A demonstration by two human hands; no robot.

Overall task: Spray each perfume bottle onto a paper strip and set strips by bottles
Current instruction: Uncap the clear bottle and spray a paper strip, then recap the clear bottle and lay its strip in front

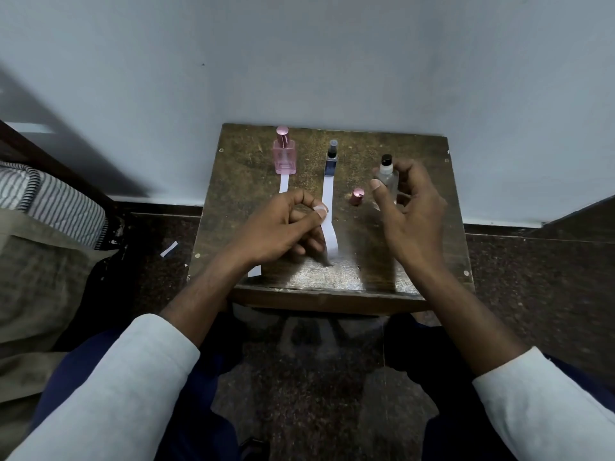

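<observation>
On the small dark worn wooden table (pixel 416 261) set against the pale wall, three perfume bottles stand in a row so that each can have its own strip in front of it. The square pink glass bottle with the pink metallic cap (pixel 284 156) stands at the far left with a narrow white paper strip (pixel 284 184) running from its base toward the person, and the slim dark blue bottle with the black sprayer (pixel 331 161) in the middle has a longer white paper strip (pixel 327 197) leading from it. The left hand (pixel 283 226) pinches this longer strip between thumb and curled fingers near its near end, apparently laying it down by the blue bottle; its lower end curls up off the wood. The right hand (pixel 411 211) is half open, fingers loosely curved around the clear glass bottle with the black top (pixel 387 174) at the right; whether they actually touch it I cannot tell. A loose round pink cap (pixel 357 196) lies just left of that bottle, probably taken off so it can be sprayed. The clear bottle has no strip yet, so it looks to be the last one. A scrap of white paper (pixel 169 249) lies on the dark floor to the left.
</observation>
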